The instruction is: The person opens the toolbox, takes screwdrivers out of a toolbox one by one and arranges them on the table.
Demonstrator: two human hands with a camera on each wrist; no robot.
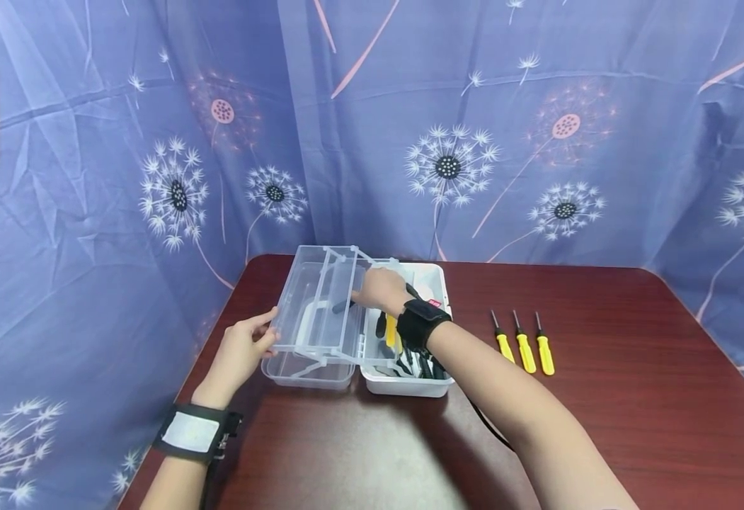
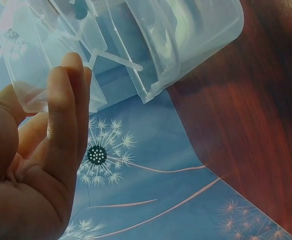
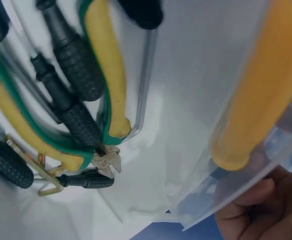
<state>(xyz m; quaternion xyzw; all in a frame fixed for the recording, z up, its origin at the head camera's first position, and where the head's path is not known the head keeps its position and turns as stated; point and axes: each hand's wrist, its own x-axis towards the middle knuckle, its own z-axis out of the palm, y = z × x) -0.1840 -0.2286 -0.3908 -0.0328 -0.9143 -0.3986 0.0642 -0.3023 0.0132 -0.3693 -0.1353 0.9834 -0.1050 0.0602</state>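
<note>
Now the left hand (image 1: 239,347), fingers straight, touches the left end of the clear tray (image 1: 321,304), which lies lengthwise away from the person on the toolbox (image 1: 419,386); the right hand (image 1: 381,289) pinches its right edge.

Clear tray (image 1: 321,304), white box (image 1: 432,386), yellow screwdrivers (image 1: 524,350), dandelion-print blue cloth (image 1: 537,106).

The right hand (image 1: 381,289) and its wrist strap (image 1: 419,322) cover most of the tools (image 1: 410,365) lying in the white box (image 1: 410,386). In the right wrist view only fingertips (image 3: 255,205) show at the lower edge. The clear tray (image 2: 136,45) is cut off at the top of the left wrist view, its contents blurred.
</note>
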